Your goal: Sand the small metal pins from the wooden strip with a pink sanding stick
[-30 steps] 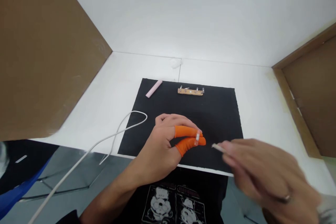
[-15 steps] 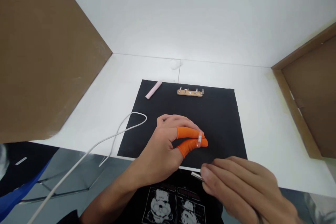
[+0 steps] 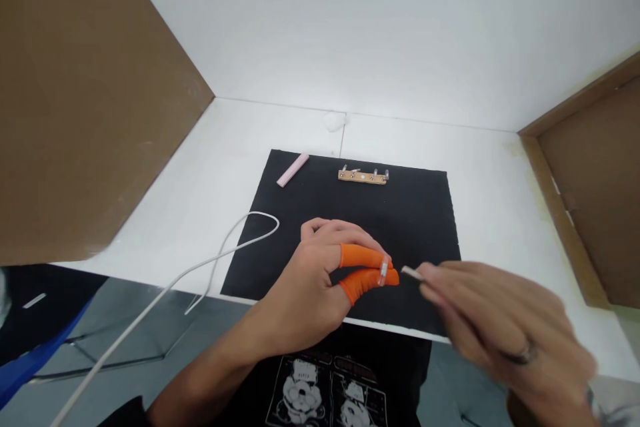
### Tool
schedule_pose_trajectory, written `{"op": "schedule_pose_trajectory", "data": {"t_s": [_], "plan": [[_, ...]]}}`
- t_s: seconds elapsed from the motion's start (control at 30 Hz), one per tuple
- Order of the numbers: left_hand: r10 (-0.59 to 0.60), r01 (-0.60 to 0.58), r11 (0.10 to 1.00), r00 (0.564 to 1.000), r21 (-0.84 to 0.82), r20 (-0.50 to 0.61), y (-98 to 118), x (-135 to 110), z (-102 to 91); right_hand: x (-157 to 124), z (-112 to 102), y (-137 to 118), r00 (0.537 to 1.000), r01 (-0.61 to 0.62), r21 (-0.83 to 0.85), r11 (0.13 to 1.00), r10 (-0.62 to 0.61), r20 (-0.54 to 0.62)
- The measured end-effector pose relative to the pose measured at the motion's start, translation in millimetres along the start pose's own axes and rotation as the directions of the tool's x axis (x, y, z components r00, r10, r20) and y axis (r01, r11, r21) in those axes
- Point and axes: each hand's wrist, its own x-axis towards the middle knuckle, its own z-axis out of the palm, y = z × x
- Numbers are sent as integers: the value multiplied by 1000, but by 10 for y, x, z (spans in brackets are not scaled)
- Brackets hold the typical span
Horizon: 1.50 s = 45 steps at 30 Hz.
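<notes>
My left hand (image 3: 320,287) hovers over the black mat (image 3: 410,213), with orange finger cots (image 3: 364,255) on thumb and index finger. Those two fingertips pinch a small clear plastic tip (image 3: 383,269), which looks like a false nail. To the right, my right hand (image 3: 500,313) is closed around a slim, pale stick-like tool (image 3: 412,273), and most of the tool is hidden by the fingers. Its exposed end points left at the clear tip, with a small gap between them. A ring shows on this hand, which is slightly blurred.
A pink bar (image 3: 293,170) lies on the mat's far left. Toward the back, a wooden strip (image 3: 361,177) carries several small clear upright pieces. A white cable (image 3: 220,257) loops over the left edge. Brown panels (image 3: 100,113) and a white wall (image 3: 350,27) enclose the white table (image 3: 180,213).
My right hand has moved up and to the right, bringing the tool from the table's front edge to beside the clear tip. My left hand has barely shifted.
</notes>
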Motion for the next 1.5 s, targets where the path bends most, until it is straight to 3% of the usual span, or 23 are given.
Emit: {"op": "schedule_pose_trajectory", "data": {"t_s": [0.13, 0.33, 0.5, 0.7, 0.87, 1.07, 1.27, 1.33, 1.5], "plan": [[-8, 8, 1000, 1000, -7, 7, -10, -13, 5, 30, -65, -5, 990, -136, -112, 984, 131, -54], [-9, 9, 1000, 1000, -21, -1, 15, 7, 9, 63, -174, -256, 985, -46, 37, 998, 39, 170], [-20, 20, 1000, 1000, -15, 22, 22, 13, 3, 19, -126, -95, 997, -70, -72, 995, 68, -37], [-13, 13, 1000, 1000, -24, 0, 26, 25, 6, 91, -34, -219, 996, 19, 94, 995, -27, 81], [-43, 44, 999, 999, -25, 9, 29, 29, 4, -12, -17, 8, 994, -70, -8, 998, 69, -80], [-45, 45, 998, 999, -33, 6, 18, 24, 14, 63, -50, -170, 997, -55, 64, 996, 52, 49], [-49, 49, 998, 999, -30, 11, 18, 25, 13, 51, -67, 75, 990, -122, -103, 987, 113, -88], [-45, 45, 998, 999, -34, 6, 15, 25, 15, 58, -48, 25, 989, -146, -93, 985, 142, -47], [-43, 42, 998, 999, -53, -1, 11, 29, 26, 78, -43, -204, 998, -4, 81, 997, -1, 62]]}}
